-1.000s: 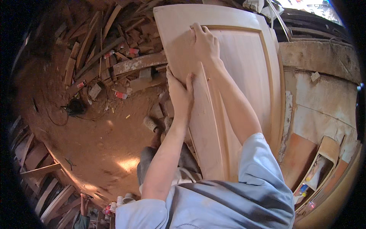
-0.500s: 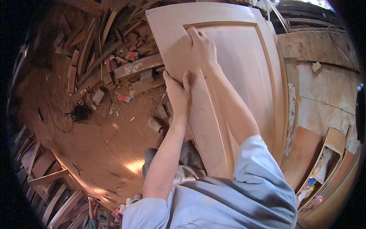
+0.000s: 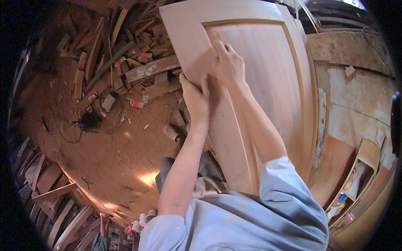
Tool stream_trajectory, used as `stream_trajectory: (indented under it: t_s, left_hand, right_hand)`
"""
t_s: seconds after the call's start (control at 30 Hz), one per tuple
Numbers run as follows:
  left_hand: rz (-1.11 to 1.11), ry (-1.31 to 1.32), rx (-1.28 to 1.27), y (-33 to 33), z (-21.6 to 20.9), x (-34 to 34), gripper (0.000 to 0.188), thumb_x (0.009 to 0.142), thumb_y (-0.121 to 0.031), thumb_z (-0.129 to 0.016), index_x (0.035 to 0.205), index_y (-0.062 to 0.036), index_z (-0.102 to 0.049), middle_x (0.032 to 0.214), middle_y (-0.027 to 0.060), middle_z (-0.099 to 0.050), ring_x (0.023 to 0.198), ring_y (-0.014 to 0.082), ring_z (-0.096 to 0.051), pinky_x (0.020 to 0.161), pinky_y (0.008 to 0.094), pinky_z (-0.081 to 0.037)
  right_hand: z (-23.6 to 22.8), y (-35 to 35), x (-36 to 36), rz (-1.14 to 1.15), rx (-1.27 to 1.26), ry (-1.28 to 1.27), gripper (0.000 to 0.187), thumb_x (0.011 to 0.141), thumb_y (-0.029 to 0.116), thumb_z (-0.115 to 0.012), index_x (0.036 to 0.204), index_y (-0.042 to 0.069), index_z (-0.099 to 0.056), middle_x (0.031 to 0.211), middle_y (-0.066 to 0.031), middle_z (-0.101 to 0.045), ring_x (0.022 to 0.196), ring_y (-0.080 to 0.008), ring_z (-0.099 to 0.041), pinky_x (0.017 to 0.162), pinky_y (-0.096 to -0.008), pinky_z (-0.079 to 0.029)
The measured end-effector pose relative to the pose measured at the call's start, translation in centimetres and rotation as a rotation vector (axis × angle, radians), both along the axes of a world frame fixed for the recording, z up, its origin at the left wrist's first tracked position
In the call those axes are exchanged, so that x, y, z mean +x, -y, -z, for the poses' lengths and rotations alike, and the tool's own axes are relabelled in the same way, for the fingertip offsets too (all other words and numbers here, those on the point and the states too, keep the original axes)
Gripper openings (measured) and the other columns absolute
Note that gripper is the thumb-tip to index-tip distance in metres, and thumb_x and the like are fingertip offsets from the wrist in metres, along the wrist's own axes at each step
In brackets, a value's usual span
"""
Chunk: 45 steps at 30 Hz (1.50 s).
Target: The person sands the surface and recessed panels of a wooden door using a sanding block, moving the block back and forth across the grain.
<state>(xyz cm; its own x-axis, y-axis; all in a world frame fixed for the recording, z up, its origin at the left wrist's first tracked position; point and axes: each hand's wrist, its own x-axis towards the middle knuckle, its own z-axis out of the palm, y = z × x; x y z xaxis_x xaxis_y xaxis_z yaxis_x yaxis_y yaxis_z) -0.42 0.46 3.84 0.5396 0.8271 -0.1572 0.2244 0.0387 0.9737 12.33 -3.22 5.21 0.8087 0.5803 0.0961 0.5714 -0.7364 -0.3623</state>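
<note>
A pale wooden panel door (image 3: pixel 268 62) with a recessed panel and a moulded inner frame lies in front of me. My left hand (image 3: pixel 196 94) grips its left edge, with the thumb on top of the face and the fingers down over the side. Farther in, my right hand (image 3: pixel 229 65) presses its bent fingers along the left moulding of the recess. The fingers are closed, and whatever they may hold is hidden beneath them.
Scrap wood (image 3: pixel 153 69) is heaped on the dirt floor (image 3: pixel 113 159) at far left. More boards (image 3: pixel 63 226) lean at lower left, near another person's hand (image 3: pixel 104 219). At right, an open wooden box (image 3: pixel 366 157) holds small items on a worn bench (image 3: pixel 356 100).
My right hand has slid a short way toward me along the moulding, its fingers still bent. My left hand keeps its hold on the door's edge.
</note>
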Motion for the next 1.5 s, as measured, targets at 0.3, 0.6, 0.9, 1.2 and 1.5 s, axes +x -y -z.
stream_trajectory:
  t_s: [0.3, 0.6, 0.9, 1.2, 1.5]
  left_hand:
    - [0.036, 0.025, 0.054, 1.0, -0.3, 1.5, 0.065, 0.093, -0.027, -0.067, 0.137, 0.0085, -0.035, 0.12, 0.0341, -0.061, 0.113, 0.0442, -0.061, 0.094, 0.0429, -0.048]
    - [0.035, -0.033, 0.049, 0.6, 0.6, 0.8, 0.058, 0.096, -0.023, -0.064, 0.134, 0.0107, -0.036, 0.12, 0.0341, -0.06, 0.115, 0.0438, -0.059, 0.095, 0.0429, -0.047]
    - [0.064, -0.01, 0.059, 0.1, 0.7, 0.4, 0.06, 0.097, -0.023, -0.063, 0.135, 0.0134, -0.033, 0.124, 0.0338, -0.056, 0.116, 0.0431, -0.058, 0.094, 0.0431, -0.047]
    - [0.036, -0.044, 0.06, 1.2, 0.0, 1.0, 0.061, 0.096, -0.03, -0.065, 0.133, 0.0099, -0.036, 0.119, 0.0335, -0.062, 0.111, 0.0396, -0.063, 0.096, 0.043, -0.048]
    - [0.065, 0.038, 0.126, 0.6, 0.4, 0.9, 0.063, 0.097, -0.028, -0.063, 0.133, 0.0141, -0.032, 0.117, 0.0367, -0.059, 0.111, 0.0453, -0.06, 0.09, 0.0464, -0.05]
  right_hand:
    - [0.4, -4.0, 6.5, -0.033, 0.068, 0.159, 0.019, 0.096, 0.019, -0.051, 0.112, 0.015, -0.058, 0.102, -0.0169, -0.066, 0.087, -0.042, -0.066, 0.074, -0.052, -0.053]
    - [0.2, 0.3, 1.0, 0.033, 0.019, 0.072, 0.02, 0.095, 0.019, -0.051, 0.113, 0.016, -0.059, 0.101, -0.0167, -0.067, 0.086, -0.0415, -0.067, 0.074, -0.0503, -0.054]
    - [-0.3, 0.7, -0.7, 0.02, 0.012, 0.075, 0.03, 0.088, 0.01, -0.058, 0.117, 0.014, -0.059, 0.105, -0.0157, -0.066, 0.083, -0.0401, -0.067, 0.072, -0.0495, -0.055]
    - [-0.2, -1.6, 3.2, 0.012, 0.056, 0.118, 0.023, 0.095, 0.019, -0.055, 0.116, 0.013, -0.06, 0.102, -0.0161, -0.066, 0.082, -0.041, -0.066, 0.069, -0.0499, -0.054]
    - [0.1, 2.3, -0.6, 0.02, 0.021, 0.084, 0.025, 0.094, 0.02, -0.056, 0.117, 0.011, -0.06, 0.102, -0.0165, -0.065, 0.085, -0.0407, -0.065, 0.071, -0.0489, -0.054]
